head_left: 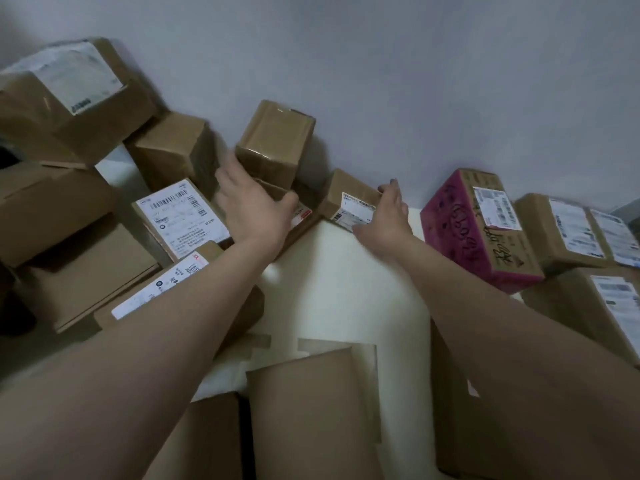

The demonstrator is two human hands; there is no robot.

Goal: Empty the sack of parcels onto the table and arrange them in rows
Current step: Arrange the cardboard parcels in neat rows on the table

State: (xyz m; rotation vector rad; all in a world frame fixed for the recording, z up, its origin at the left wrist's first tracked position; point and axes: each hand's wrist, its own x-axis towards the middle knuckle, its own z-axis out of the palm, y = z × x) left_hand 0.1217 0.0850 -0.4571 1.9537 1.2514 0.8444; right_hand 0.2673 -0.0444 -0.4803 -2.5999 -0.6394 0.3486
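- Boxes are piling at nine o'clock on the table.
- My left hand is spreading open, fingers straight, just beside the tall box at twelve.
- My right hand is gripping the small box at one.
- The pink box is sitting at three.

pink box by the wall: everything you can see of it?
The pink box is a magenta cardboard carton with black marker scrawl on its top and side, and a white shipping label near its far end. It sits on the white table by the wall, to the right of the right hand, untouched.
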